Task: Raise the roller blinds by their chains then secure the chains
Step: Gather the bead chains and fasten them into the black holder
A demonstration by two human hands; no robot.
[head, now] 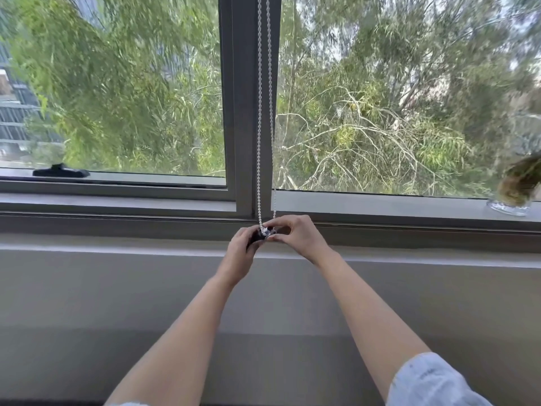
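A white bead chain point(259, 112) hangs in a double strand down the grey centre post point(243, 98) of the window. Its lower loop ends at a small dark clip point(259, 235) at sill height. My left hand point(243, 253) grips that dark clip from the left and below. My right hand point(298, 237) pinches the bottom of the chain loop against the clip from the right. No blind fabric shows over the glass; both panes are uncovered.
A grey window sill point(117, 206) runs the full width, with a pale wall ledge point(117, 249) below it. A black window handle point(61, 172) lies on the left frame. A glass vase point(509, 207) with dried plants stands at the far right.
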